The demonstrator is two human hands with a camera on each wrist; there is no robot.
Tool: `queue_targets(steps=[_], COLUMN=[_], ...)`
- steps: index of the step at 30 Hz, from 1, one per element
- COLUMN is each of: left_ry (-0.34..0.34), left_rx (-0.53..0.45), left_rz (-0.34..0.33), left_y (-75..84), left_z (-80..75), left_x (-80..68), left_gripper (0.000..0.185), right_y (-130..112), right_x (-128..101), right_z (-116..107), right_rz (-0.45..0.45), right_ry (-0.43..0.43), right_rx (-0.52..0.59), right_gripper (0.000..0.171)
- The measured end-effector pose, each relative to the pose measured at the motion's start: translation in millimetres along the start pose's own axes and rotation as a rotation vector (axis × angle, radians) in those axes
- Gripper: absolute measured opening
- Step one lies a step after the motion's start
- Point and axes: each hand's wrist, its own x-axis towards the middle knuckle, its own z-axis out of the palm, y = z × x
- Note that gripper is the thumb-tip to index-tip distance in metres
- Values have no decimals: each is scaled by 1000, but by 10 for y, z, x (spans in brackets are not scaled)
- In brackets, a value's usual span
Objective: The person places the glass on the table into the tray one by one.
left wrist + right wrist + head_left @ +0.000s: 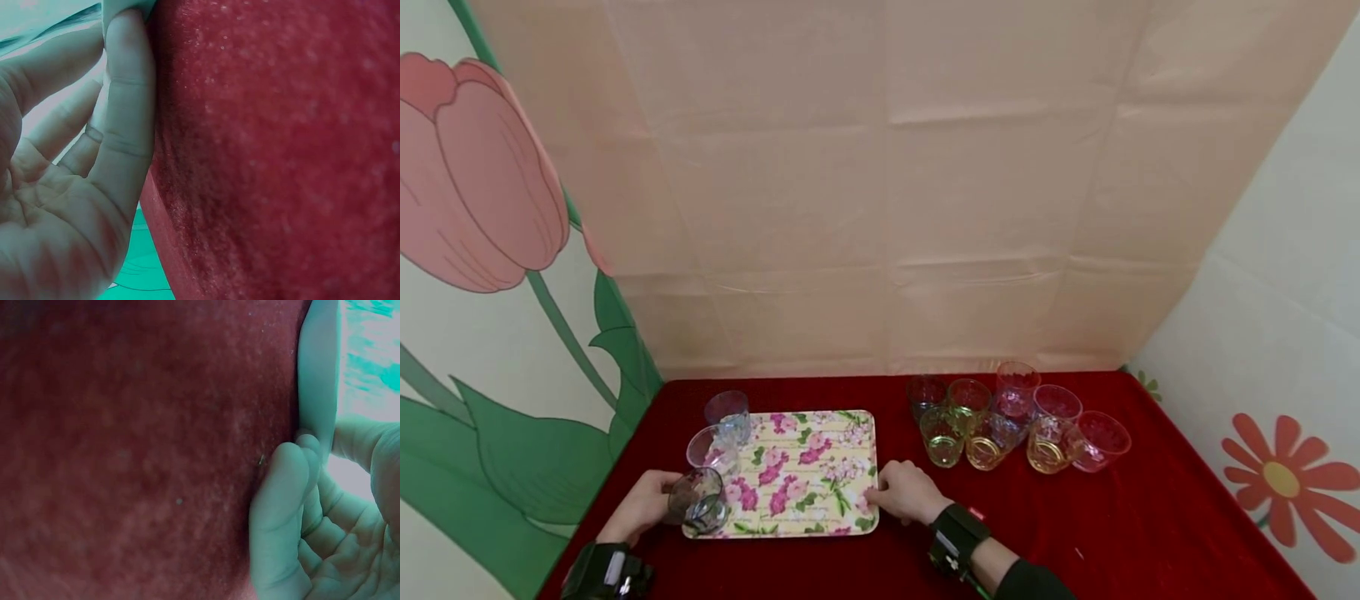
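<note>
One floral tray (808, 477) pinched by left hand (643, 502), right hand (912, 493); red cloth (1120, 525) beneath, beige sheet (880, 192) behind.

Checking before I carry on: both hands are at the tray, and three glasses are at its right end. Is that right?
Wrong end: the head view shows the three glasses at the left end of the tray. The left hand and right hand are both at it.

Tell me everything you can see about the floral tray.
The tray is rectangular, with rounded corners, a pale rim, and pink flowers and green leaves printed on yellow; it looks like plastic. It looks level, on or just above the red cloth, three glasses standing along its left side. The left hand and right hand grip opposite sides.
</note>
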Motion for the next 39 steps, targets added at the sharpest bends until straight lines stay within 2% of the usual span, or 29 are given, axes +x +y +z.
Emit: queue_targets(steps=[5, 12, 17, 21, 27, 31, 39], left_ry=[6, -21, -14, 5, 8, 4, -6], left_rx=[3, -26, -20, -19, -26, -30, -56], left_rz=[-1, 25, 14, -2, 1, 1, -2], left_y=[17, 9, 22, 28, 34, 28, 17], left_z=[7, -20, -13, -1, 7, 8, 16], left_x=[-6, -29, -30, -33, -34, -32, -17], left_gripper=[21, 22, 25, 23, 22, 21, 24], right_y=[6, -25, -29, -32, 3, 100, 359], right_x=[-33, -113, -184, -245, -348, -434, -558], right_z=[-19, -117, -239, -345, -543, -697, -981], right_rz=[-4, -16, -49, -57, -71, -122, -206], right_ry=[31, 80, 158, 261, 469, 586, 802], right_rx=[42, 144, 188, 167, 136, 122, 18], right_gripper=[35, 35, 29, 22, 10, 12, 15])
